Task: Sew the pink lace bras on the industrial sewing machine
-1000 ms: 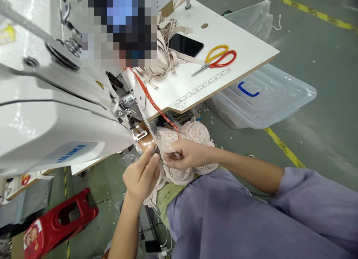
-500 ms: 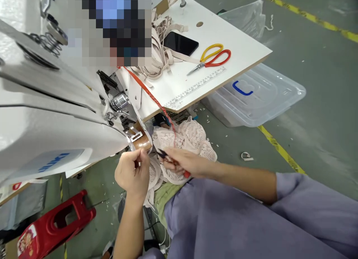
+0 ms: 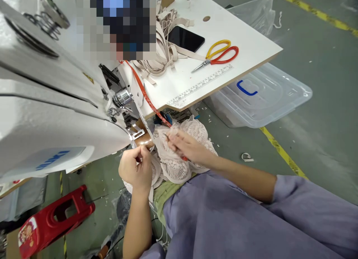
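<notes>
At the end of the white sewing machine, my left hand is closed in a pinch. Whatever lies between its thumb and finger is too small to make out. My right hand, blurred a little, grips thread snips; only a bit of their red end and a dark tip show. A red-orange cord runs from the machine over the table edge towards this hand. Beneath the right hand, pale pink lace bra cups hang bunched beside the machine's brown curved bed.
The white table carries scissors with yellow and red handles, a black phone, and heaped beige elastic. A lidded plastic bin stands on the floor at right. At lower left lies a red plastic stool.
My right hand has moved up and away from my left hand, taking the snips over the lace. My left hand keeps its pinch by the machine. The view has shifted slightly.
</notes>
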Available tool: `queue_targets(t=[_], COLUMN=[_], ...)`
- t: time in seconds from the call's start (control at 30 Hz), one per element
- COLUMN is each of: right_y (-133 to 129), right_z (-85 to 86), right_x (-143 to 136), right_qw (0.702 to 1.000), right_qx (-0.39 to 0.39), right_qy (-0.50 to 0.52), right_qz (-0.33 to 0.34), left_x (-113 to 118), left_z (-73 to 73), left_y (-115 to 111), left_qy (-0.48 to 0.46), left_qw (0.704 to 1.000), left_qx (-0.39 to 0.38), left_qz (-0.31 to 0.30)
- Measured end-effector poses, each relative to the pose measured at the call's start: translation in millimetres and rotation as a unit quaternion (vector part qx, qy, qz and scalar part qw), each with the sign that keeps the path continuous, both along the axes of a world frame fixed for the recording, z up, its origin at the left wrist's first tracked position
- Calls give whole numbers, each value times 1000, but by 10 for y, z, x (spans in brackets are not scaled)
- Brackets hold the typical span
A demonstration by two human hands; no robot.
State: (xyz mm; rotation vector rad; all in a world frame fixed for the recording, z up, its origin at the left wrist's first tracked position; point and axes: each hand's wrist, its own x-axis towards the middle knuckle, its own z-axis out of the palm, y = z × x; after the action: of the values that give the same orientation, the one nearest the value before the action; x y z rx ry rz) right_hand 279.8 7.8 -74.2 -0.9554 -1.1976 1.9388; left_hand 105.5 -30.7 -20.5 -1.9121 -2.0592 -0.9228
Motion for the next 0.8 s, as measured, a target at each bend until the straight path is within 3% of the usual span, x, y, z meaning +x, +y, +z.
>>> queue_targets(t=[0.07,0.13,0.2,0.27,0.43,0.8], right_y=[185,353,451,465,350,361], right_z=[-234,-511,-780,-996,-1224,-1273], right_x=[298,621,908,1110,1222,1113], right_qw=[969,880,795,761,771,809], right_qx=[104,203,252,245,226,226], right_qy=[-223,-429,-552,-597,-585,-531], right_qz=[-26,-31,16,66,113,111], left_x=[-17,-32,-42,-47,-48,-15], left_z=[11,22,26,24,13,10], left_y=[83,146,181,192,194,220], left_qy=[10,11,9,17,53,46], left_qw=[998,996,994,994,993,992], left_qx=[-39,-49,-43,-37,-38,-38], left_qz=[45,80,99,104,94,112])
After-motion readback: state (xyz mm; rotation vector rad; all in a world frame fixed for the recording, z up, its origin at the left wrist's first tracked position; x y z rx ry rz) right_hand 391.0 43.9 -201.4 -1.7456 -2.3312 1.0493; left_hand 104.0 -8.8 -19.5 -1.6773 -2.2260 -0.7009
